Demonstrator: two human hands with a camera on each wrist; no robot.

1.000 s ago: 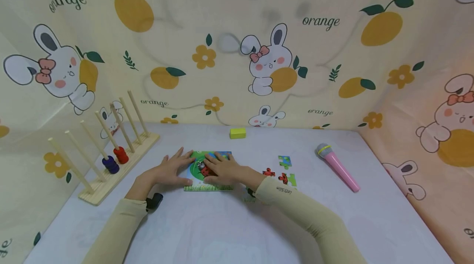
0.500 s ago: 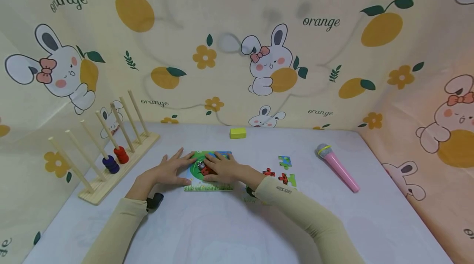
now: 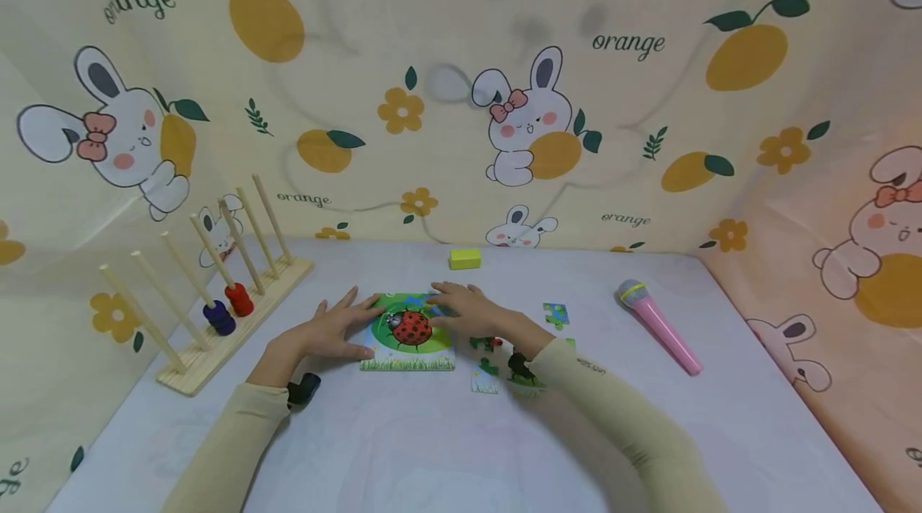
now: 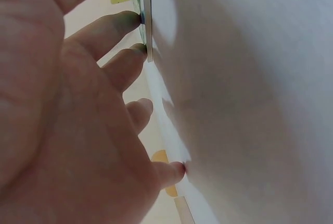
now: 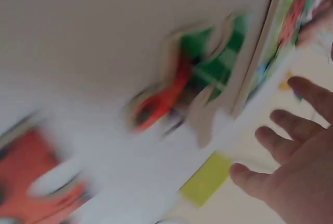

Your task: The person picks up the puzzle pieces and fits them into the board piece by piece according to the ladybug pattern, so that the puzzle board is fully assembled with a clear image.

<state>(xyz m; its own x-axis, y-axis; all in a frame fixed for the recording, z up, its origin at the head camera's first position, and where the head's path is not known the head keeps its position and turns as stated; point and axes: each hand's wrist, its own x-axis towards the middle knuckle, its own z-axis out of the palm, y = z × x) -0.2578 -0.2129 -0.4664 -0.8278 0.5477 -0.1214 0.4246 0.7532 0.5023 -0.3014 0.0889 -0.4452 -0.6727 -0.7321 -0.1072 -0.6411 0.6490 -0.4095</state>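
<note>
A flat square board (image 3: 410, 357) printed with a red ladybug lies on the table. My left hand (image 3: 334, 334) spreads along its left side, fingertips right at the board's edge in the left wrist view. With fingers extended, my right hand (image 3: 471, 313) is by the board's upper right edge and grips nothing. Several loose jigsaw pieces lie to the right: a blue-and-green piece (image 3: 556, 314), a piece with white and green (image 3: 485, 379), and a dark-and-green piece (image 3: 524, 373). My right forearm hides part of them. A red-and-green piece (image 5: 187, 73) looks blurred in the right wrist view.
A wooden peg stand (image 3: 288, 277) with blue rings (image 3: 219, 318) and red rings (image 3: 239, 299) stands at the left. Behind the board is a yellow block (image 3: 464, 258). A pink toy microphone (image 3: 663, 325) lies on the right. A printed cloth hangs behind the table.
My right hand has slid off the middle of the board to its upper right edge, uncovering the ladybug and some loose pieces. My left hand has stayed in place.
</note>
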